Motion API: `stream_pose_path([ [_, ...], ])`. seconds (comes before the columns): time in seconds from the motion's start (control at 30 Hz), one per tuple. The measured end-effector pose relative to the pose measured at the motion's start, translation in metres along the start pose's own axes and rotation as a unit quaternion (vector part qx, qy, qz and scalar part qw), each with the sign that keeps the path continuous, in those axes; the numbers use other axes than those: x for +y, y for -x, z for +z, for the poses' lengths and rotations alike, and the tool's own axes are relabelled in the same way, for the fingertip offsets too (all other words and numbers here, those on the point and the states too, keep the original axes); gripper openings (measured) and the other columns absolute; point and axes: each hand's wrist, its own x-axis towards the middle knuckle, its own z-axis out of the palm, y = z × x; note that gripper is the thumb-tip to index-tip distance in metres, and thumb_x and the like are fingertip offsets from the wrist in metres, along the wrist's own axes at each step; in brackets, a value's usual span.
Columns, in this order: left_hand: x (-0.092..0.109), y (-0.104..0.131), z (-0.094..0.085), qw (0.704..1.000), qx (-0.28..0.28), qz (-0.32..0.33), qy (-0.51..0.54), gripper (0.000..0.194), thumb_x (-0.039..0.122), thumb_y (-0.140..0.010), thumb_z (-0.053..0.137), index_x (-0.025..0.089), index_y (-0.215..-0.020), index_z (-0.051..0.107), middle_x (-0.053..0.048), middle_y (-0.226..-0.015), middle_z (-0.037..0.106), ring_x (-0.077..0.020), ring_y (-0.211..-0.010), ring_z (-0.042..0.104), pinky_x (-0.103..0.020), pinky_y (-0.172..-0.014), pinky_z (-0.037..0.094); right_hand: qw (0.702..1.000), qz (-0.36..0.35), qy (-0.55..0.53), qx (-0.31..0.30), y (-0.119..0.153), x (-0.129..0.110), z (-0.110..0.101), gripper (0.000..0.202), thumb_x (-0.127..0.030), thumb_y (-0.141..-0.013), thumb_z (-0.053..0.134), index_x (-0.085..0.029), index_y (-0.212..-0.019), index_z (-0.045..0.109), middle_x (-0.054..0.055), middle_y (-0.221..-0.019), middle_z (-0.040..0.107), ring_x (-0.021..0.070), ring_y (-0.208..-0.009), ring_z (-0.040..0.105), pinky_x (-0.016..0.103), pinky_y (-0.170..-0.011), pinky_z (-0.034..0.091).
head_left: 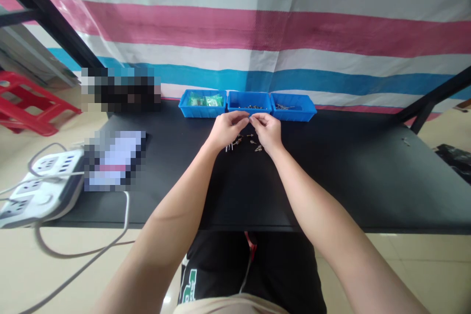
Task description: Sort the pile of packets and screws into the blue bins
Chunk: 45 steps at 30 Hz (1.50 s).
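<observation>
Before blue bins (249, 103): hands (228, 130) (268, 131) meet, table (368, 181) bare around.

A black worktop (331, 181) carries everything. Just beyond the fingers (246, 118) stand three blue trays in a row: the left tray (202, 108) holds green packets, the middle tray (249, 106) and the right tray (294, 110) hold small metal parts. Directly under the fingers lie scattered small metal pieces (243, 143). Far left of the fingers, a white power strip (40, 186) overhangs the worktop's edge, its cable (127, 206) trailing off.
</observation>
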Motion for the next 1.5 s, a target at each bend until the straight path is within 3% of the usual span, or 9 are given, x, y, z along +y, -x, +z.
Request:
stream_pose_path([
  [0.1, 0.001, 0.002, 0.002, 1.000, -0.031, 0.001, 0.002, 0.039, 0.037, -0.088, 0.060, 0.017, -0.119, 0.074, -0.008, -0.114, 0.076, -0.0246, -0.101, 0.070, -0.032, -0.090, 0.054, 1.000, 0.012, -0.002, 0.008, -0.001, 0.002, 0.000, 0.036, -0.052, -0.074, 0.072, -0.018, -0.086, 0.068, 0.004, -0.078, 0.072, 0.0185, -0.076, 0.068, 0.030, -0.066, 0.054],
  [0.23, 0.003, 0.004, 0.003, 0.998, -0.053, -0.021, -0.007, 0.050, 0.038, -0.089, 0.059, 0.015, -0.132, 0.066, -0.008, -0.116, 0.075, -0.0257, -0.100, 0.071, -0.033, -0.089, 0.055, 1.000, 0.012, -0.010, 0.023, -0.001, 0.002, 0.000, 0.036, -0.052, -0.074, 0.072, -0.018, -0.085, 0.067, 0.005, -0.078, 0.072, 0.0187, -0.076, 0.068, 0.029, -0.064, 0.053],
  [0.6, 0.006, 0.005, 0.005, 0.997, -0.070, -0.008, -0.018, 0.055, 0.033, -0.088, 0.056, 0.016, -0.140, 0.059, -0.009, -0.130, 0.069, -0.0252, -0.107, 0.069, -0.036, -0.097, 0.052, 0.999, -0.012, 0.023, 0.036, 0.001, -0.003, 0.000, 0.039, -0.056, -0.075, 0.070, -0.018, -0.083, 0.066, 0.005, -0.076, 0.072, 0.0195, -0.073, 0.067, 0.032, -0.067, 0.053],
  [0.8, 0.002, 0.003, 0.002, 0.979, -0.027, 0.020, -0.199, 0.066, 0.028, -0.085, 0.052, 0.020, -0.150, 0.047, -0.008, -0.150, 0.053, -0.0301, -0.141, 0.044, -0.046, -0.116, 0.035, 0.991, -0.032, 0.118, 0.050, 0.007, -0.012, 0.001, 0.045, -0.062, -0.085, 0.056, -0.019, -0.075, 0.064, 0.006, -0.074, 0.072, 0.0193, -0.071, 0.065, 0.031, -0.070, 0.050],
  [1.03, -0.001, 0.004, 0.001, 0.927, -0.050, -0.052, -0.368, 0.089, 0.032, -0.081, 0.051, 0.020, -0.162, 0.015, -0.007, -0.168, 0.014, -0.0369, -0.154, 0.008, -0.059, -0.118, 0.020, 0.984, -0.034, 0.171, 0.048, 0.008, -0.010, 0.002, 0.046, -0.062, -0.088, 0.051, -0.020, -0.070, 0.060, 0.005, -0.070, 0.070, 0.0192, -0.069, 0.064, 0.030, -0.071, 0.046],
  [1.23, -0.001, 0.003, 0.002, 0.914, -0.080, -0.072, -0.391, 0.092, 0.039, -0.083, 0.050, 0.021, -0.162, 0.008, -0.007, -0.169, 0.009, -0.0400, -0.154, 0.003, -0.064, -0.118, 0.014, 0.978, -0.038, 0.200, 0.038, 0.009, -0.011, 0.002, 0.048, -0.063, -0.089, 0.048, -0.020, -0.071, 0.061, 0.005, -0.070, 0.070, 0.0187, -0.069, 0.064, 0.029, -0.069, 0.045],
  [1.5, -0.010, 0.003, 0.006, 0.931, -0.069, -0.055, -0.354, 0.091, 0.038, -0.084, 0.051, 0.020, -0.162, 0.008, -0.008, -0.169, 0.007, -0.0413, -0.154, -0.001, -0.068, -0.117, 0.011, 0.975, -0.054, 0.215, 0.014, 0.013, -0.011, 0.003, 0.048, -0.062, -0.091, 0.048, -0.021, -0.071, 0.062, 0.005, -0.069, 0.071, 0.0192, -0.067, 0.064, 0.029, -0.067, 0.047],
])
